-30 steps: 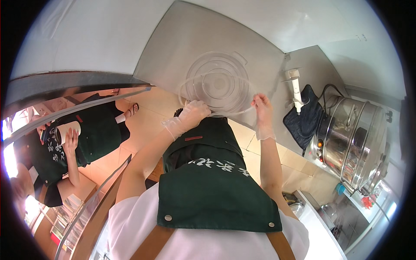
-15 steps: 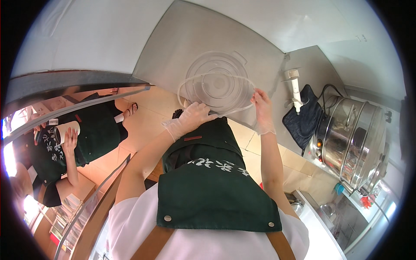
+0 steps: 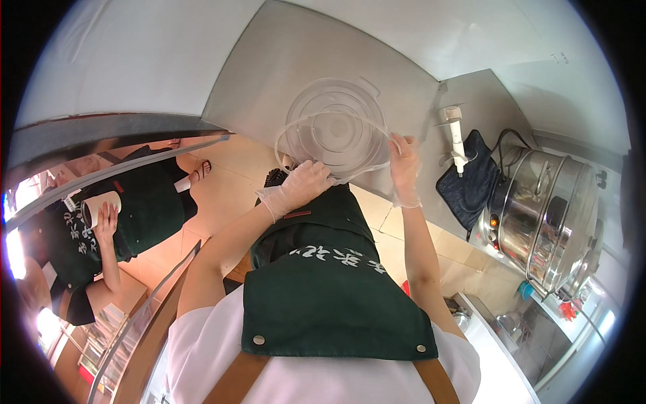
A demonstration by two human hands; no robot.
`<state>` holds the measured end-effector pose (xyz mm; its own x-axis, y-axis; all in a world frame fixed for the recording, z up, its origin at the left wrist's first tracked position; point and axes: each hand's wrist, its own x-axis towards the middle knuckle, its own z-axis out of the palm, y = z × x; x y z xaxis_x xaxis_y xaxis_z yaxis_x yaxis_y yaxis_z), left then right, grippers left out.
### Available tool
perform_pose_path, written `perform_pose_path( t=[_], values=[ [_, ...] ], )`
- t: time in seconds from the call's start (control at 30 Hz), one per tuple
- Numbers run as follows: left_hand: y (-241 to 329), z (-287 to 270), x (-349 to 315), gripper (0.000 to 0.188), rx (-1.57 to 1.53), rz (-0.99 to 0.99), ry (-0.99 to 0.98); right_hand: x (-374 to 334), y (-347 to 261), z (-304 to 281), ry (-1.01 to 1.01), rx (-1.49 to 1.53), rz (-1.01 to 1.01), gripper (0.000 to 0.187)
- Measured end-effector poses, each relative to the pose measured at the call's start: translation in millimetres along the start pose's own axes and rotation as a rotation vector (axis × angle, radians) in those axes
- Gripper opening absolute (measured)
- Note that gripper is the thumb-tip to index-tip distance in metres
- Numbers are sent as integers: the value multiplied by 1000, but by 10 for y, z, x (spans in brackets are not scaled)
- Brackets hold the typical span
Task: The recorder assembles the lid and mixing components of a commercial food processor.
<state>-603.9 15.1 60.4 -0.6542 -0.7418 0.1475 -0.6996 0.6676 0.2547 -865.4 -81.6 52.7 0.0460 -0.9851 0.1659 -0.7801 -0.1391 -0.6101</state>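
A clear round plastic lid or shallow tub (image 3: pixel 338 128), with moulded rings and a small tab on its far right side, is over the steel counter. Across it runs a thin translucent loop (image 3: pixel 303 122) that looks flexible. My left hand (image 3: pixel 306 183), in a clear disposable glove, closes on the near edge, where loop and clear piece meet. At the right side, my right hand (image 3: pixel 404 161), gloved likewise, pinches the loop between thumb and fingers. Whether the left fingers also grip the clear piece cannot be made out.
On the steel counter (image 3: pixel 269 74) to the right are a white fitting (image 3: pixel 456 140) and a dark folded cloth (image 3: pixel 467 185). Beyond them stands a large steel drum-shaped appliance (image 3: pixel 538 215) with a lit indicator. At left, another person in a green apron holds a white cup (image 3: pixel 102 207).
My right hand has shifted slightly left and down with its side of the loop, which is now less stretched. My left hand has barely moved.
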Motion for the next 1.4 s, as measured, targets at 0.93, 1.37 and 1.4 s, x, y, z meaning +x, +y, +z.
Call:
perform_pose_path(
  t=[0.93,1.37,1.4],
  values=[
    [84,40,52,23,-34,-98,80,593,-99,97,14,-6,146,14],
    [218,109,137,29,-61,-84,113,335,83,-91,-76,44,71,31],
    [216,102,163,25,-12,-79,91,301,51,-108,-73,49,79,31]
  ],
)
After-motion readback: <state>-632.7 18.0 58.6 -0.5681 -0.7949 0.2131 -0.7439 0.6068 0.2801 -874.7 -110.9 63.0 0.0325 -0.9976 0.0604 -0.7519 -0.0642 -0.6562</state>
